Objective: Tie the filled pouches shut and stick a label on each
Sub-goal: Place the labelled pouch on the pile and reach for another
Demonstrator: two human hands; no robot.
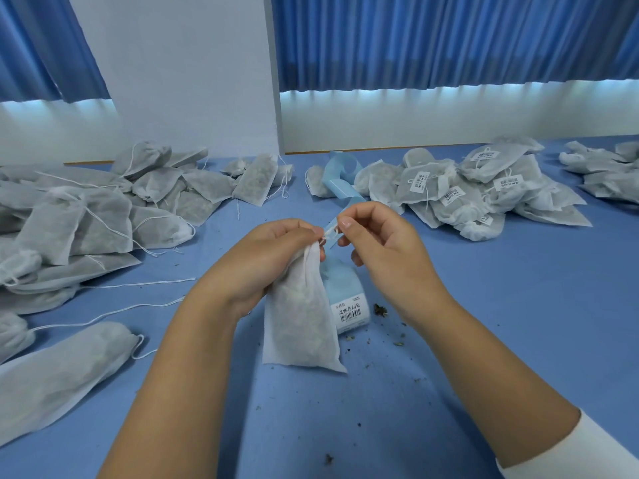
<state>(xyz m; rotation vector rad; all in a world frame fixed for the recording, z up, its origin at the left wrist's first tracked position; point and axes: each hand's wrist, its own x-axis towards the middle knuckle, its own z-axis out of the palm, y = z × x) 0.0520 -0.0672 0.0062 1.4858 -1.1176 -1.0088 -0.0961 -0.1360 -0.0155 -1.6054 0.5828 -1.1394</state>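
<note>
A filled white pouch (301, 316) is held upright at near centre, its gathered neck gripped by the left hand (273, 250) so that its drawstring (330, 231), pinched in the right hand (377, 236), can seemingly be knotted; a label roll (349, 305) lies just behind.

1. Blue pleated curtains (449, 39) hang across the back, and one more curtain (41, 46) hangs at the far left.
2. A white pillar (179, 70) stands between them.
3. Dark crumbs (381, 310) lie scattered on the blue tabletop (501, 305).
</note>
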